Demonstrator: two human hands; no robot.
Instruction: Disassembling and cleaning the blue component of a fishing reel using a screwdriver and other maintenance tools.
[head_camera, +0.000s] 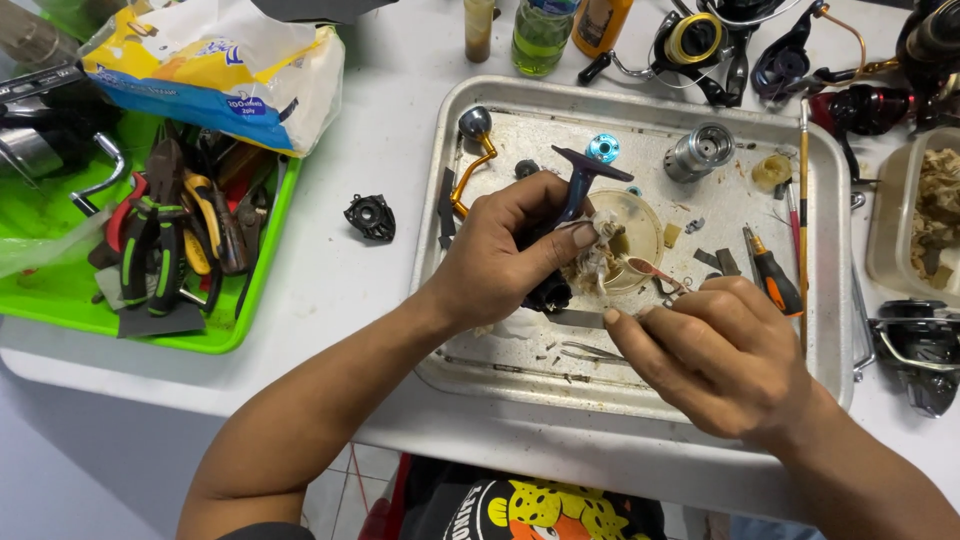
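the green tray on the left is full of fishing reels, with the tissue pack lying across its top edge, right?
Not quite. In the head view the green tray holds pliers and other hand tools, not fishing reels; the reels lie on the table at the upper right. The tissue pack does lie across its top edge.

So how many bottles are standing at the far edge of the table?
3, side by side behind the metal tray: a thin brown bottle, a green bottle and an orange bottle. All are cut off by the frame; more may be hidden.

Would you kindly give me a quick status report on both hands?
Left hand grips dark reel body. Right hand holds thin tool at it. Metal tray underneath, parts scattered.
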